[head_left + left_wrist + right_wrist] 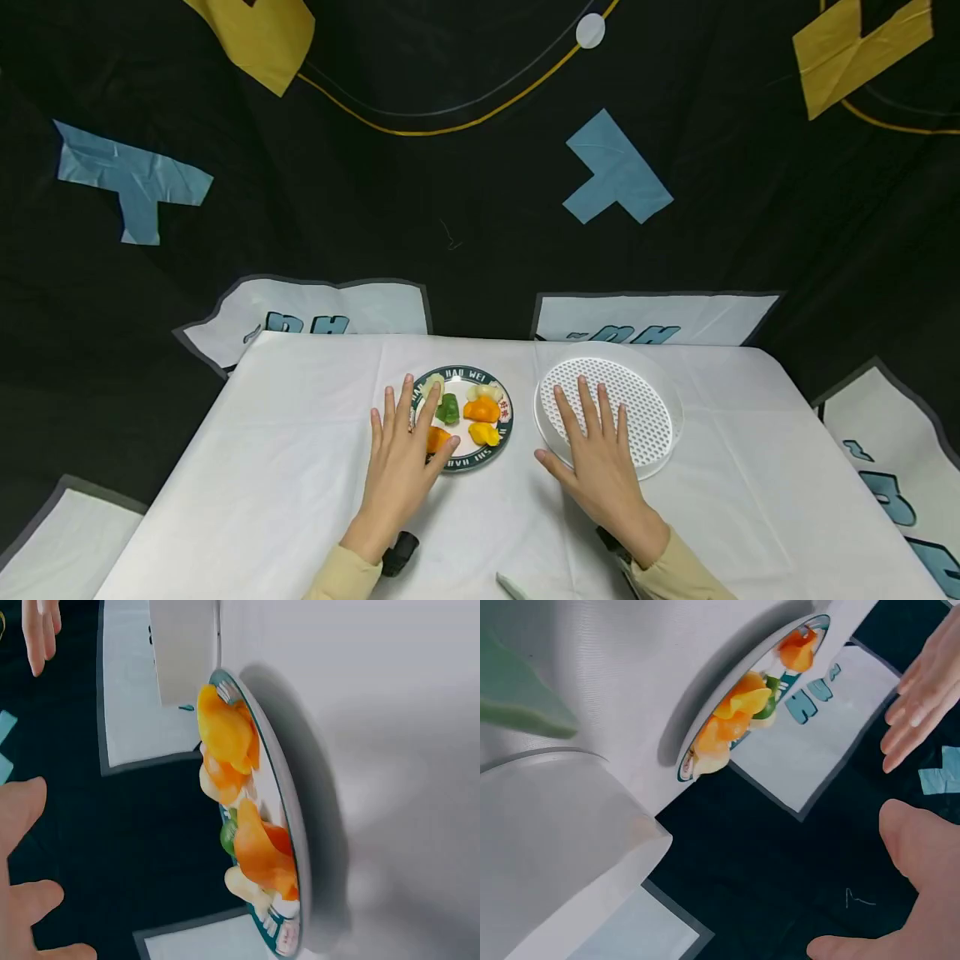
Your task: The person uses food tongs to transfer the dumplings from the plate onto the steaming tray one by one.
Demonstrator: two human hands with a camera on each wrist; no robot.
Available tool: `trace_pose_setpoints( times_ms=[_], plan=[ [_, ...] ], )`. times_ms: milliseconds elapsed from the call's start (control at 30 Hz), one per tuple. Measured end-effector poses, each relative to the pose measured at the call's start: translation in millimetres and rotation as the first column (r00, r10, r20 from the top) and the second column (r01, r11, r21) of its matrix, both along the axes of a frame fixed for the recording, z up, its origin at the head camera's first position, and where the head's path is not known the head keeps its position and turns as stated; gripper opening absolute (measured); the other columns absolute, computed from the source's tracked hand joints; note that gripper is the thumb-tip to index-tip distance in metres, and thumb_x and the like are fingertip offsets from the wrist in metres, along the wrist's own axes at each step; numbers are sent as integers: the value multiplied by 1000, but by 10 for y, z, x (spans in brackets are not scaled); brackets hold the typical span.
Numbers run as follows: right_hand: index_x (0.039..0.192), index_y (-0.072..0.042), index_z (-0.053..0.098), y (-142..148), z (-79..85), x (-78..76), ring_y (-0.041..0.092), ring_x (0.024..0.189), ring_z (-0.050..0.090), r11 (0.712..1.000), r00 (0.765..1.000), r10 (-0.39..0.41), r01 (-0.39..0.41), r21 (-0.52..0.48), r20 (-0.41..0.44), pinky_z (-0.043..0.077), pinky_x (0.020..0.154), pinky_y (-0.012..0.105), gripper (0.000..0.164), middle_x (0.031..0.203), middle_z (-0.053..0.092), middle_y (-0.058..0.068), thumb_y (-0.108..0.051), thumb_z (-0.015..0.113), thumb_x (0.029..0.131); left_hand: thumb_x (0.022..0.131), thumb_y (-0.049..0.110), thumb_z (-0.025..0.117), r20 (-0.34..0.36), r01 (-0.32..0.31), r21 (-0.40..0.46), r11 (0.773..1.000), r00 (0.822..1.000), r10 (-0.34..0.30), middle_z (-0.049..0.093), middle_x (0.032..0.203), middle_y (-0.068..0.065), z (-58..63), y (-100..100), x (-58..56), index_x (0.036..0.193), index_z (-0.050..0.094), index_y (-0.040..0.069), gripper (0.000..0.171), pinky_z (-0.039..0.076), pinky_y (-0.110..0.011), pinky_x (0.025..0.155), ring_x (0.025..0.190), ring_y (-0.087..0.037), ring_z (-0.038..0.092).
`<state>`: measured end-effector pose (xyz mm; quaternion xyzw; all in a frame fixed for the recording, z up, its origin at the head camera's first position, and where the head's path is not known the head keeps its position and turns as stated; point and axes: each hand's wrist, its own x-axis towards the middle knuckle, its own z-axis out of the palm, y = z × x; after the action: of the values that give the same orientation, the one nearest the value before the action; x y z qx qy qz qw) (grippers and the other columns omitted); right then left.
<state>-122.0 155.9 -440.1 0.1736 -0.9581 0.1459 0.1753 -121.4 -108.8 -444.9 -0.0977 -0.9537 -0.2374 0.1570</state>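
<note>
A round plate with a dark green lettered rim (472, 461) holds pieces that look like peppers: orange (482, 409), yellow (483, 434) and green (447, 409), along with pale pieces (486, 392). Over the plate's left side hovers my left hand (401, 471), fingers spread and straight, hiding part of it. In the left wrist view its fingers appear apart from the plate. To the right stands a white round container with a perforated surface (648, 421). My right hand (603, 479) is spread above its near left part and holds nothing.
A pale green pointed thing (512, 586) lies at the near edge of view, mostly cut off; its tip (525, 690) shows large in the right wrist view. White cloth (300, 467) covers the table. Behind it hangs a black backdrop (450, 233) with taped shapes.
</note>
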Motion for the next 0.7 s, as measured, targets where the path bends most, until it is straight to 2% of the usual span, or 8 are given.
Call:
trace_pose_setpoints(
  times_ms=[133,267,367,500,600,700],
  plan=[
    [150,-9,30,10,51,27,44,140,11,1000,1000,17,-18,-18,-7,7,111,65,83,156,15,22,-50,62,85,91,32,65,-2,-5,111,994,1000,5,15,157,-16,8,-96,-4,151,28,10,74,12,-59,114,142,-39,13],
    [150,-7,29,44,95,76,42,141,13,997,999,39,-41,-65,-20,5,115,59,85,156,16,20,-49,64,84,91,26,66,24,-31,250,968,999,26,23,155,-15,-12,-186,-30,150,27,5,73,23,-53,113,140,-34,25],
    [150,-4,28,86,121,139,39,141,16,990,998,50,-54,-128,-32,7,117,52,88,156,18,18,-46,68,83,92,23,65,77,-69,350,934,996,44,28,153,-16,-47,-249,-66,150,28,3,72,28,-49,112,138,-33,29],
    [150,-2,25,149,149,250,34,140,23,975,998,46,-52,-216,-34,18,116,49,93,156,21,15,-42,73,81,91,15,65,133,-117,463,879,989,62,36,147,-21,-117,-322,-129,147,33,0,67,32,-50,110,133,-37,36],
    [152,-3,20,191,171,352,35,138,27,963,999,33,-31,-269,3,28,110,55,97,156,22,14,-39,75,81,89,10,66,164,-146,528,836,984,68,40,144,-23,-177,-361,-171,145,36,-3,64,35,-48,108,130,-38,40],
    [154,-10,13,222,200,458,37,137,27,945,997,17,8,-327,72,32,105,60,101,156,22,13,-38,76,80,88,8,66,199,-166,572,803,978,61,40,144,-24,-235,-393,-204,143,37,-5,63,38,-43,107,130,-36,42]
  ],
)
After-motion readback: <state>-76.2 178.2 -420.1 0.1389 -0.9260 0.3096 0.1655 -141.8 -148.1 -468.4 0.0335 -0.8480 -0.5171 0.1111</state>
